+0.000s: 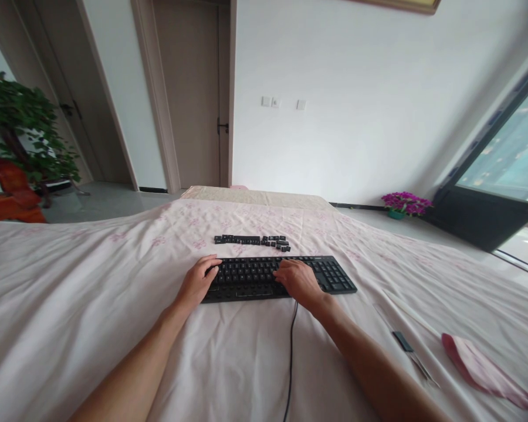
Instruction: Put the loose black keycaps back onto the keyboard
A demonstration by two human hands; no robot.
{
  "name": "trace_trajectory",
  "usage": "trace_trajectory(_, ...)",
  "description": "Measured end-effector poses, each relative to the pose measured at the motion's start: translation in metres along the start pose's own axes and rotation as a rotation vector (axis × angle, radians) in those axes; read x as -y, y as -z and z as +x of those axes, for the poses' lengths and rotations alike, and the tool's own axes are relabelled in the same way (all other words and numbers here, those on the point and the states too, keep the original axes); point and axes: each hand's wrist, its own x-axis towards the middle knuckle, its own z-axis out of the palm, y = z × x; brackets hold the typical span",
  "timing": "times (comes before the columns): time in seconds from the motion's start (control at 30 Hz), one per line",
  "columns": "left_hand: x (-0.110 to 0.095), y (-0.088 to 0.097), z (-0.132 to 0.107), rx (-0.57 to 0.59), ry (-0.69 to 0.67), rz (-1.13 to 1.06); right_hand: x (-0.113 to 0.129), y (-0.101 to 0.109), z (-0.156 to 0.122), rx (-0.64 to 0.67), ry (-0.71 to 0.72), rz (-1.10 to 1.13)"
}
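A black computer keyboard lies on the cloth in front of me. Its lower left rows show bare key sockets, while keycaps sit on the rows above and on the number pad. My left hand grips the keyboard's left end, thumb and fingers bent over the edge. Over the right side of the letter keys, my right hand has its fingers drawn together; its fingertips hide whatever is between them. Several loose black keycaps lie in uneven rows just beyond the keyboard. A black cable runs from the keyboard toward me.
A pale flowered cloth with folds covers the surface. On the right lie a dark-handled keycap puller with wire prongs and a pink cloth. Purple flowers stand on the floor by the wall, and a leafy plant is at left.
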Motion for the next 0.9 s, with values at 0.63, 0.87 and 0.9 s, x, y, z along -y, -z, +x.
trace_trajectory(0.63, -0.005, 0.001, 0.000, -0.001, -0.007, 0.011, 0.015, 0.001, -0.017, 0.031, 0.040, -0.109)
trace_trajectory(0.87, 0.000, -0.001, 0.001, -0.003, -0.011, 0.011, -0.028, 0.002, 0.014, -0.096, -0.195, 0.120)
trace_trajectory(0.9, 0.001, -0.001, 0.001, -0.002, -0.012, 0.012, -0.034, 0.001, 0.021, -0.123, -0.256, 0.108)
